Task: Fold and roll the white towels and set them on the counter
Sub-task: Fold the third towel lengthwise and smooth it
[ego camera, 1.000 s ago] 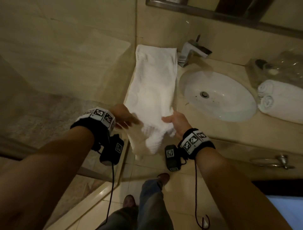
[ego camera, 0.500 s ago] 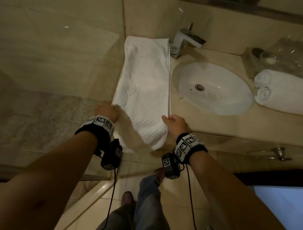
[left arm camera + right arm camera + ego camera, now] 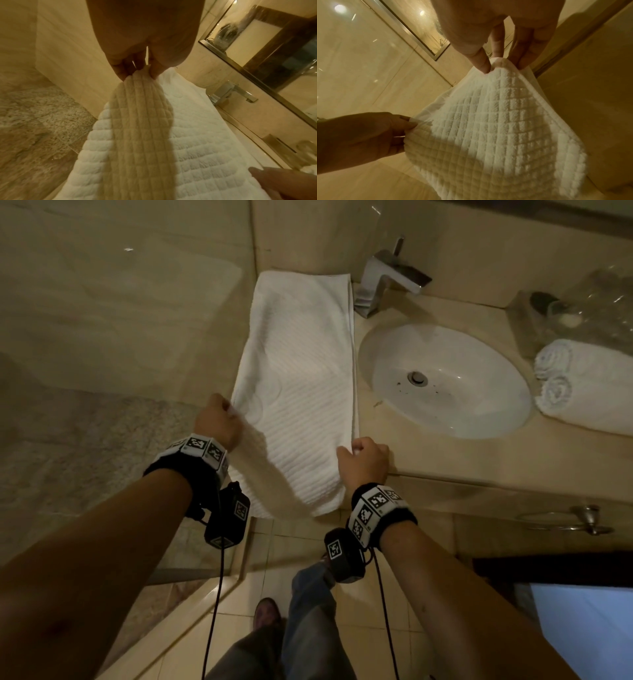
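1. White waffle-weave cotton: a folded towel (image 3: 298, 378) lay as a long strip on the table (image 3: 428, 460), left of the sink (image 3: 445, 378), its near end hanging over the front edge.
2. The left hand (image 3: 219, 419) pinched the towel's left edge between fingers and thumb; the right hand (image 3: 364, 457) pinched the right edge near the table's rim.
3. The cloth looked soft, light and limp, sagging between the two grips; it would likely bunch unless kept taut.
4. Holding it at both near corners seemed the best way to start an even roll toward the wall.
5. Two rolled towels (image 3: 582, 388) already sat on the table right of the sink, well apart.
6. A metal tap (image 3: 387, 278) stood just beside the towel's far right corner and might crowd it; a wall bordered the left side.
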`<state>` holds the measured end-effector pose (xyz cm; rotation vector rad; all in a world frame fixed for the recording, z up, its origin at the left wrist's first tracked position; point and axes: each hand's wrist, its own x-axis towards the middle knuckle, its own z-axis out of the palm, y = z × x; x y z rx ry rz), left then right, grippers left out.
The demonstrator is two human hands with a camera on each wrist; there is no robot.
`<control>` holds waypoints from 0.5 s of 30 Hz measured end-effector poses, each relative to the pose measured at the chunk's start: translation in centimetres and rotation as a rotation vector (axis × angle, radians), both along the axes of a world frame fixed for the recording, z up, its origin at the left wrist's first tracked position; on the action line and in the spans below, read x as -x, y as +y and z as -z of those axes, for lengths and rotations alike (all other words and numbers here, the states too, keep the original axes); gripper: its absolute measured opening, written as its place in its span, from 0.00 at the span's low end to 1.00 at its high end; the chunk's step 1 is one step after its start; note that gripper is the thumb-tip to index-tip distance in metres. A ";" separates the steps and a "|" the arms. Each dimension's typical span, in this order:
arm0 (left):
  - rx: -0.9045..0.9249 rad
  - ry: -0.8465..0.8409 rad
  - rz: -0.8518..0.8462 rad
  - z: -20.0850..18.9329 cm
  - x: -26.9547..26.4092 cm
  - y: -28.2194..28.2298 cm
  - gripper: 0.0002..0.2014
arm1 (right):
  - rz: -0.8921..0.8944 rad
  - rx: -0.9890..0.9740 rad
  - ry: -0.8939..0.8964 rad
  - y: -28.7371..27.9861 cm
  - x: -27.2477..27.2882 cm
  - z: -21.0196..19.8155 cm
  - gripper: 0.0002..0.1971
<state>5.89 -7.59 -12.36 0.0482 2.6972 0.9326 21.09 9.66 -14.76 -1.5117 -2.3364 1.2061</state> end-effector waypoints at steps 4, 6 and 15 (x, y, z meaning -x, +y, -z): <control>-0.071 0.069 -0.010 -0.1 0.2 0.6 0.15 | 0.000 -0.017 0.001 0.6 0.5 -0.6 0.21; -0.086 0.102 -0.033 -0.1 0.3 0.6 0.15 | -0.030 -0.001 -0.069 1.2 0.7 -1.1 0.20; 0.149 -0.075 -0.017 0.1 1.0 0.1 0.18 | -0.095 0.067 -0.258 2.3 1.8 -1.1 0.11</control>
